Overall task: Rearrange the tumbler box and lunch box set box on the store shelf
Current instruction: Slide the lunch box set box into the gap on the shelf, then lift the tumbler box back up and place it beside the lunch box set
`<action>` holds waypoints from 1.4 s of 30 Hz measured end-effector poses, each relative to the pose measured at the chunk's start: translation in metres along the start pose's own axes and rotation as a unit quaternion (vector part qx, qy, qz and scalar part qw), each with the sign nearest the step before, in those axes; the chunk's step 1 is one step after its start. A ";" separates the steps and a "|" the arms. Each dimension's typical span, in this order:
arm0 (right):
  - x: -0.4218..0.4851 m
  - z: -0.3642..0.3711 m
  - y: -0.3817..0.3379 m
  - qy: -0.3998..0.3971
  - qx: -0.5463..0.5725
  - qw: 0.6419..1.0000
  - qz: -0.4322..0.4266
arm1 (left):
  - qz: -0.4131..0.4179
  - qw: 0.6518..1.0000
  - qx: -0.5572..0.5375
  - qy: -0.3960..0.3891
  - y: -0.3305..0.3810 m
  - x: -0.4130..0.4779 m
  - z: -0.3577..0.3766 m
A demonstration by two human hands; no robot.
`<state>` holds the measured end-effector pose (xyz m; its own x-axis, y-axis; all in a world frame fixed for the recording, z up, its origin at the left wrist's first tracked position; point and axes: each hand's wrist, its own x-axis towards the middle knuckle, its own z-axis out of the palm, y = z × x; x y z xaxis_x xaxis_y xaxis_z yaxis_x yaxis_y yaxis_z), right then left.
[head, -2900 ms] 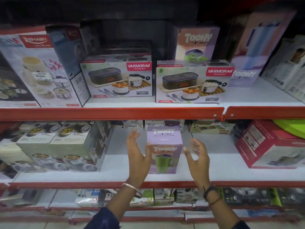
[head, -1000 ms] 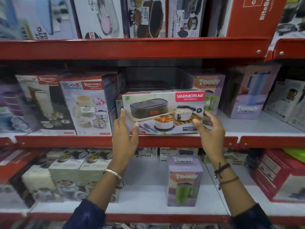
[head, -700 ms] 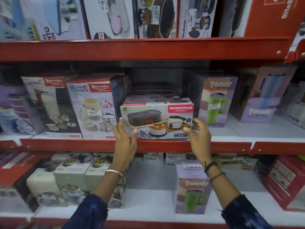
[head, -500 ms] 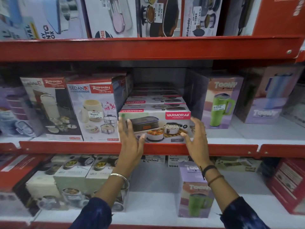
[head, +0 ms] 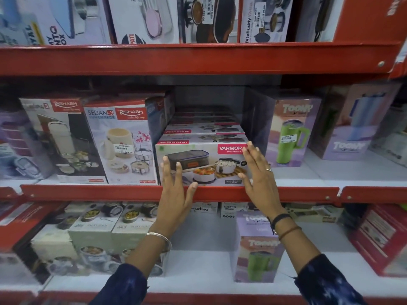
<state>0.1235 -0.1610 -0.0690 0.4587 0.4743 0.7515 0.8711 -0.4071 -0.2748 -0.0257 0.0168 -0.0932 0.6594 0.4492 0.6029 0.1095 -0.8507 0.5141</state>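
While your left hand (head: 175,195) and right hand (head: 258,173) rest flat, fingers spread, against the lunch box set box (head: 202,164) on the middle shelf (head: 88,192), the tumbler box (head: 256,247) stands below, nearer your right hand, upright.

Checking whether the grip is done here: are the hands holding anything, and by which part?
Nothing is gripped. Both hands are open: the left hand lies flat on the front face of the Varmora lunch box set box; the right hand is at its right front edge.
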 end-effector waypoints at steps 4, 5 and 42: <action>-0.035 -0.019 -0.002 0.054 0.113 0.990 0.058 | 0.027 0.997 -0.058 0.033 0.017 -0.028 0.010; -0.050 -0.023 -0.001 0.070 0.146 0.983 0.091 | 0.047 0.995 -0.072 0.040 0.022 -0.037 0.015; -0.194 -0.067 0.045 0.040 0.366 0.858 0.358 | -0.161 0.952 -0.257 -0.034 0.102 -0.147 0.079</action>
<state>0.0622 -0.3239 -0.1868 0.9344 0.2403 0.2631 0.2609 0.0414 -0.9645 -0.0523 -0.1576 -0.1779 0.7022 0.6300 0.3316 -0.0528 -0.4184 0.9067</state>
